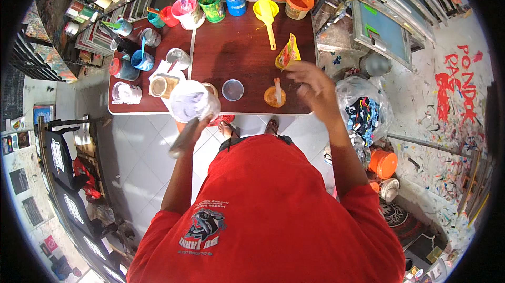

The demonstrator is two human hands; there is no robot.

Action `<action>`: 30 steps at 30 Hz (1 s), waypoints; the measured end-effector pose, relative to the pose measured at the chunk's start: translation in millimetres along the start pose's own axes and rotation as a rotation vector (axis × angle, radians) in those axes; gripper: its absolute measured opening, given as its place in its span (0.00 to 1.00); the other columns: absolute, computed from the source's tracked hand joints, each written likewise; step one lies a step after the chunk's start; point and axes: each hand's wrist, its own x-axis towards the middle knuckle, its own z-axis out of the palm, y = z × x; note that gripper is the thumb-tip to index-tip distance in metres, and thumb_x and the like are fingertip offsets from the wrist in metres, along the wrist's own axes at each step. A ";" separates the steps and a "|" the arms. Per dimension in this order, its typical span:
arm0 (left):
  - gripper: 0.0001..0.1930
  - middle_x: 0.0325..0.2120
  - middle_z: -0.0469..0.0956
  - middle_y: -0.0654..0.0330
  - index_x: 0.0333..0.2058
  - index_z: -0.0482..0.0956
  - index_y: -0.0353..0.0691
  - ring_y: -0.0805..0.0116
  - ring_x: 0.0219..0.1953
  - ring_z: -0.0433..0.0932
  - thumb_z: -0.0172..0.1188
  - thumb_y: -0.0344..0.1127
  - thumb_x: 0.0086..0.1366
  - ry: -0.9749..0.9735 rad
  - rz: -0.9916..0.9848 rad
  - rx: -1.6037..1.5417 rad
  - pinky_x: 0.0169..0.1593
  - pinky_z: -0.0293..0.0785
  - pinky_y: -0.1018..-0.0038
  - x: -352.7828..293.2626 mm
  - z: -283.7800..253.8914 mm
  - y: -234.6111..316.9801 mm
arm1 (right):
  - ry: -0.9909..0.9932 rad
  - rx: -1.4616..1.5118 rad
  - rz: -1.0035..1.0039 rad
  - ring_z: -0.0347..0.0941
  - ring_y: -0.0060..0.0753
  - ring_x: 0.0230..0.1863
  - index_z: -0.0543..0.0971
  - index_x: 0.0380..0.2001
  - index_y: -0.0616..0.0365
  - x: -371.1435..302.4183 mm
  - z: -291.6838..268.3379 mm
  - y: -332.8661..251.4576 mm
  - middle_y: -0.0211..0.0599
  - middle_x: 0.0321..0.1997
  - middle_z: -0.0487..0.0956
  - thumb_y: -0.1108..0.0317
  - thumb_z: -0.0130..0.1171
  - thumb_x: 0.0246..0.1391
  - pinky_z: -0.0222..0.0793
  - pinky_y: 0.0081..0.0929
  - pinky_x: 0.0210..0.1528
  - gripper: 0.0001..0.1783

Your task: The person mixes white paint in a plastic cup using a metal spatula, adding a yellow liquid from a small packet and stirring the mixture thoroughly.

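My left hand [198,128] is closed around a white tub [181,86] by the table's near edge. Pale lilac-white paint [193,100] coats its inside, and a grey flat-bladed stirrer [183,139] leans out toward me. My right hand [314,89] hangs over the table's right side, fingers apart and holding nothing. Beyond its fingertips stands a yellow and red pouch [288,53]. To its left sits a small orange-brown pot [274,96] with a pale stick in it. Between the hands lies a small round translucent container [232,89].
Paint tubs line the dark red table's [231,46] far edge, among them a blue tub [235,0], a green tub [211,6] and an orange tub [299,3]. Several jars crowd the left side. A plastic bag [363,112] stands right of the table.
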 end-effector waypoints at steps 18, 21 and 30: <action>0.41 0.53 0.72 0.50 0.60 0.63 0.29 0.58 0.55 0.73 0.76 0.36 0.51 0.413 0.083 0.004 0.62 0.67 0.61 -91.9 -125.5 6.4 | 0.341 -0.339 0.553 0.75 0.37 0.51 0.66 0.59 0.66 -60.9 59.1 301.1 0.48 0.54 0.76 0.65 0.70 0.51 0.72 0.32 0.50 0.36; 0.40 0.52 0.73 0.50 0.59 0.64 0.29 0.57 0.54 0.73 0.76 0.36 0.51 0.465 0.080 -0.045 0.61 0.68 0.61 -108.2 -123.5 -0.9 | 0.310 -0.208 0.466 0.76 0.27 0.40 0.67 0.59 0.63 -44.0 68.4 309.5 0.41 0.49 0.77 0.70 0.68 0.52 0.74 0.23 0.38 0.32; 0.41 0.56 0.75 0.53 0.61 0.69 0.39 0.55 0.58 0.73 0.58 0.67 0.60 0.285 -0.304 0.440 0.62 0.65 0.62 -145.2 -120.5 -44.1 | 0.216 0.366 0.508 0.76 0.25 0.43 0.73 0.51 0.57 47.2 103.2 316.8 0.31 0.42 0.77 0.82 0.64 0.49 0.74 0.18 0.41 0.24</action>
